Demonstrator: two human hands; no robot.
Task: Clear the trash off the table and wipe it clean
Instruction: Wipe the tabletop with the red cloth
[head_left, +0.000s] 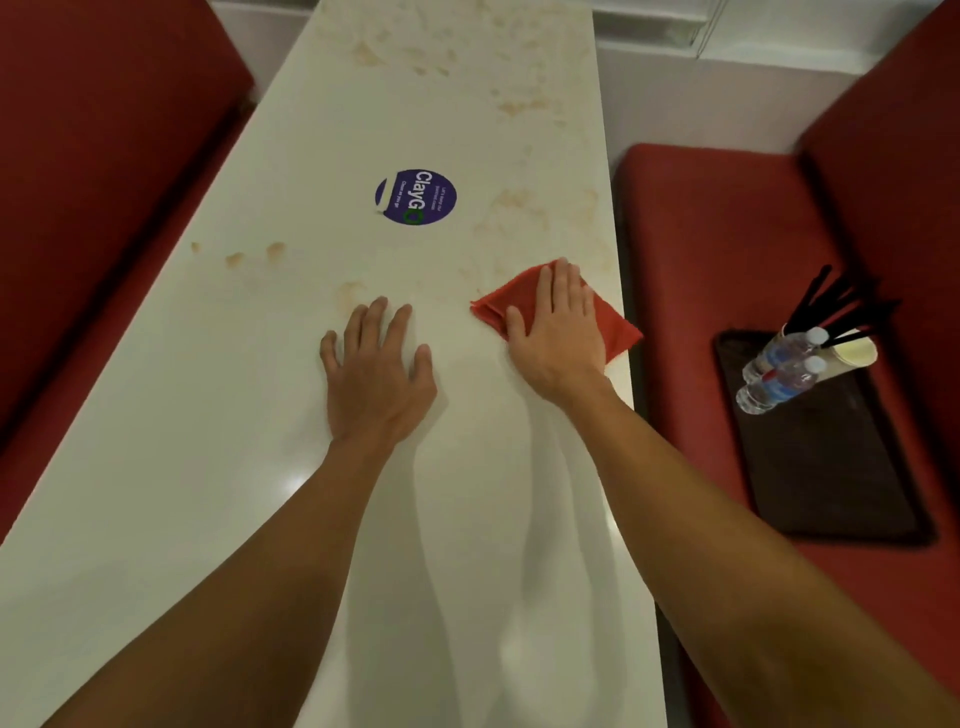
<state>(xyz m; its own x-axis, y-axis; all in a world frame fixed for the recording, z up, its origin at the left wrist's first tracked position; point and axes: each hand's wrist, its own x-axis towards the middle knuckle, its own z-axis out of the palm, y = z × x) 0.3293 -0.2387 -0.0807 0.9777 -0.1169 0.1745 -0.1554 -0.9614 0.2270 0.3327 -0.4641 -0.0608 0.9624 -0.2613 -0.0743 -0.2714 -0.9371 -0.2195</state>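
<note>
Left hand (376, 371) flat on white table (208, 415), fingers spread; right hand (558, 332) presses folded red cloth (613, 325), fingers together (orange stains beyond).

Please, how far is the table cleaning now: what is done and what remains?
Trash looks cleared: bottles and a cup lie on a tray on the bench. Wiping is under way: the right hand presses a red cloth on the table, the left hand rests flat beside it. Brownish stains remain near the sticker and at the far end.
</note>
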